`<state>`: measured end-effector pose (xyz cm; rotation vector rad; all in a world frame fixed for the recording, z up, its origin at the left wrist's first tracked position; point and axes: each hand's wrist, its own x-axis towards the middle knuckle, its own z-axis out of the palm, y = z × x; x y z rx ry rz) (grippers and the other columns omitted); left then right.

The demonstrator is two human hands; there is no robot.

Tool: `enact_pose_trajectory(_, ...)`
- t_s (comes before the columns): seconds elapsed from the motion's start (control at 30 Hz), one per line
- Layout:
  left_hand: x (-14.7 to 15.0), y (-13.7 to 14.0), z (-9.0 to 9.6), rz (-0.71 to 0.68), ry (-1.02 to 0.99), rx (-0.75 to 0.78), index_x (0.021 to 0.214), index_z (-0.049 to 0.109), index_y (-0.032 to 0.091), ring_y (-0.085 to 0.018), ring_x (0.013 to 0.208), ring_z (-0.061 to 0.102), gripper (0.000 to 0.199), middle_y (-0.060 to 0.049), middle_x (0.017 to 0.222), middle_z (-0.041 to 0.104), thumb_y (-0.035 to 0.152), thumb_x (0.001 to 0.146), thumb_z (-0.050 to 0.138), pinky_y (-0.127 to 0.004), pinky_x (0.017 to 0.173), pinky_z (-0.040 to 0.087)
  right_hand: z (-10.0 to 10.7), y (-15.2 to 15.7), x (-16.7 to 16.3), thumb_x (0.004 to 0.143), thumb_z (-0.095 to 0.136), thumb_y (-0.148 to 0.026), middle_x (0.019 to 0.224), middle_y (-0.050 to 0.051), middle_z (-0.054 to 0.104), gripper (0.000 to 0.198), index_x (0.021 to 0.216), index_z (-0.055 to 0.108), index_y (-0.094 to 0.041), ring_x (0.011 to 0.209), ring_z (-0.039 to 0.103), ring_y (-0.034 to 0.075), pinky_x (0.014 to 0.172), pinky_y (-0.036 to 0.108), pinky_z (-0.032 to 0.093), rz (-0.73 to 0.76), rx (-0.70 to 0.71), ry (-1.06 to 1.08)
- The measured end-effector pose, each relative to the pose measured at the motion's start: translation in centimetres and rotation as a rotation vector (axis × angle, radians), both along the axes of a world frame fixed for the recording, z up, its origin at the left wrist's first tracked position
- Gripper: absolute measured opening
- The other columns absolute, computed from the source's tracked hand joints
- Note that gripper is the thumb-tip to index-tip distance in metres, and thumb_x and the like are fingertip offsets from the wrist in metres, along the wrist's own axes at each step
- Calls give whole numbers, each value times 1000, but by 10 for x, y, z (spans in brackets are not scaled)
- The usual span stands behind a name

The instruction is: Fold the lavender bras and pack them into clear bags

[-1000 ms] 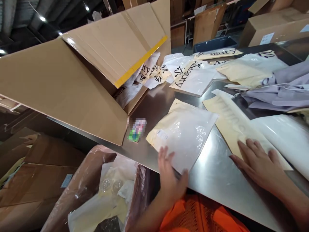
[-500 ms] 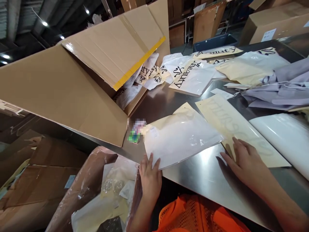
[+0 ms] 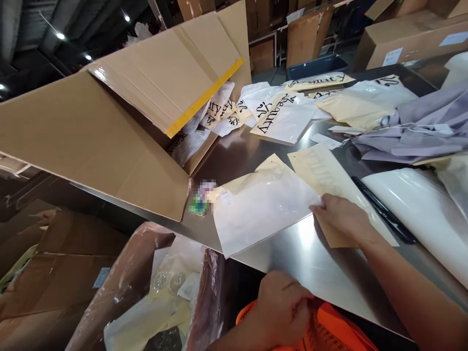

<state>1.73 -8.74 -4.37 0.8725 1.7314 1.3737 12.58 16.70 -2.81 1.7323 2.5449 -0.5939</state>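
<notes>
A flat, white-fronted plastic garment bag with a small barcode label lies on the steel table. My right hand pinches its right corner between thumb and fingers. Under that hand and partly behind the bag is a long yellowish plastic bag with faint lettering. My left hand is curled closed in front of my orange mesh vest; what its fingers hold, if anything, is hidden. Just right of the yellowish bag, a slim black object rests on the tabletop.
A large open carton stands on its side at the left with printed bags inside. More printed bags and mauve fabric lie at the back. Below the table edge, a plastic-lined container holds wrappers. A glossy white package lies at right.
My left hand has left the garment bag's lower left corner and drawn back to my vest. My right hand has moved left and taken hold of the bag's right corner. The black object is now uncovered.
</notes>
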Motion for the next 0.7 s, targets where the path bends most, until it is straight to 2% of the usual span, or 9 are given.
enact_pose_trajectory(0.07,1,16,5,-70,-211,-24,100,65,18,-22,71,64,43,-8,81,66,52,73,67,-32,61,48,11,-2,1,88,54,-45,87,11,68,28,86,60,-18,82,64,27,66,33,43,9,-56,104)
enact_pose_trajectory(0.13,4,32,5,-136,-422,-58,99,64,17,-19,65,63,48,-7,76,65,58,73,64,-27,55,44,19,-18,5,87,53,-47,78,6,68,30,80,61,-20,75,63,23,65,31,43,-6,-168,260)
enact_pose_trajectory(0.23,16,52,-2,-228,-746,-148,88,62,15,-15,50,58,59,-4,64,62,71,66,64,-22,43,31,23,-60,15,89,45,-56,65,4,66,45,63,57,-21,65,62,21,63,31,44,27,-392,431)
enact_pose_trajectory(0.3,31,60,-11,-249,-892,-204,76,59,15,-12,39,50,66,-2,53,57,78,58,64,-22,36,19,20,-89,25,93,35,-57,64,5,66,52,59,55,-22,63,62,22,63,33,44,77,-431,450)
enact_pose_trajectory(0.4,57,68,-21,-197,-933,-190,60,52,17,-8,31,39,69,2,41,45,84,50,66,-25,34,9,11,-116,42,93,29,-55,61,6,66,52,61,56,-24,61,62,24,64,36,44,56,-417,450)
enact_pose_trajectory(0.5,74,72,-24,-115,-1006,-132,51,40,20,-7,31,35,71,4,37,37,87,46,65,-26,37,12,4,-123,56,90,35,-60,57,5,63,50,60,53,-24,57,61,24,60,35,46,9,-561,567)
enact_pose_trajectory(0.6,75,75,-22,-92,-1134,-181,53,35,22,-6,33,28,72,7,37,31,87,45,64,-25,40,12,2,-124,61,89,39,-63,65,5,66,50,65,56,-22,61,62,22,57,30,48,-65,-643,697)
enact_pose_trajectory(0.7,68,73,-19,-47,-1152,-213,55,31,22,-5,38,18,74,9,40,23,84,43,69,-25,42,6,3,-126,56,89,39,-65,72,6,70,53,71,61,-20,68,64,21,59,27,50,-86,-678,669)
